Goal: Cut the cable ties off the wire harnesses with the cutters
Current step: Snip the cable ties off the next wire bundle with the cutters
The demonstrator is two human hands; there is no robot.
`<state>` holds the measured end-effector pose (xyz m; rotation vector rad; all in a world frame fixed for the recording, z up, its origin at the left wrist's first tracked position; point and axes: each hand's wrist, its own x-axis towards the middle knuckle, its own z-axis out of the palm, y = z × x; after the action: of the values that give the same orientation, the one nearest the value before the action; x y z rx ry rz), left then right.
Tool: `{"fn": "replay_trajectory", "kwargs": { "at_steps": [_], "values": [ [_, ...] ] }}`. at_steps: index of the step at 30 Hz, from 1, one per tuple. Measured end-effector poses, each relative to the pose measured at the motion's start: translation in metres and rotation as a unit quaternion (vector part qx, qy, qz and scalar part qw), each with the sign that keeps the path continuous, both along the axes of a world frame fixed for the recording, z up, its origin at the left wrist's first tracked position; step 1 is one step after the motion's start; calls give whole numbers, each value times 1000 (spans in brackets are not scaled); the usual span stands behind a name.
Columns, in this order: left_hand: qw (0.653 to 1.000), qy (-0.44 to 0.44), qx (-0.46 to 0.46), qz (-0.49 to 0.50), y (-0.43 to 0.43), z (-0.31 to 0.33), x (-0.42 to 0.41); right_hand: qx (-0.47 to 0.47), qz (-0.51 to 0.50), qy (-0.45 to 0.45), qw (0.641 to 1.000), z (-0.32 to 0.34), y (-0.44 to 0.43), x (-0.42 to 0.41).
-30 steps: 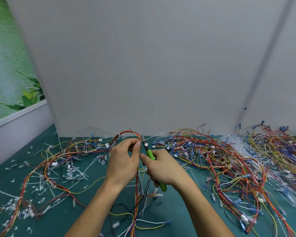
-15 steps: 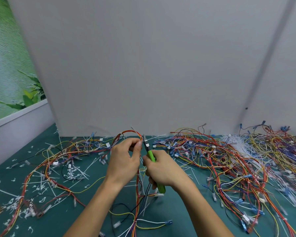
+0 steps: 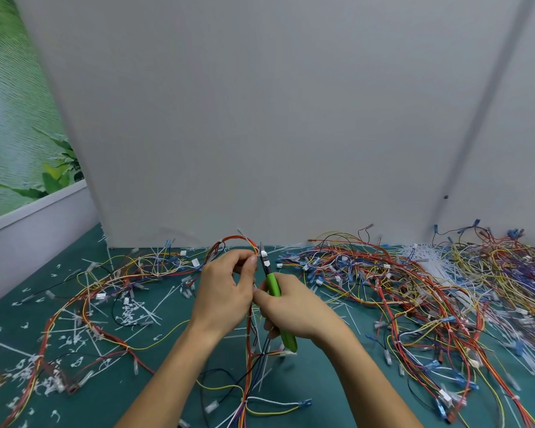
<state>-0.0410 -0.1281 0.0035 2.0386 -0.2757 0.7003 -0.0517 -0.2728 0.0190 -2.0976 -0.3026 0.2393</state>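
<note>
My left hand [image 3: 226, 288] pinches a red and orange wire harness [image 3: 248, 344] that loops up over its fingertips and runs down between my forearms. My right hand [image 3: 294, 307] grips the green-handled cutters [image 3: 273, 284], blades pointing up. The cutter tips lie right beside my left fingertips at the top of the loop, against a small white piece. Whether the blades are closed on a cable tie I cannot make out.
A big tangle of coloured harnesses [image 3: 414, 291] covers the green mat [image 3: 167, 387] to the right. More harnesses [image 3: 105, 288] and several cut white tie scraps [image 3: 133, 313] lie to the left. A grey partition wall [image 3: 260, 118] stands close behind.
Both hands have shifted slightly down and closer together. The cutter tips have moved in tight against my left fingertips.
</note>
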Motion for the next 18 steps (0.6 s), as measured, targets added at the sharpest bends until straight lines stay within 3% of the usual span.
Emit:
{"fn": "replay_trajectory", "kwargs": {
  "at_steps": [12, 18],
  "values": [
    [1000, -4, -7, -3, 1, -1, 0, -25, 25, -5, 999, 1, -7, 1],
    [1000, -13, -7, -4, 2, -1, 0, -4, -10, -21, 1000, -2, -4, 3]
  ]
}}
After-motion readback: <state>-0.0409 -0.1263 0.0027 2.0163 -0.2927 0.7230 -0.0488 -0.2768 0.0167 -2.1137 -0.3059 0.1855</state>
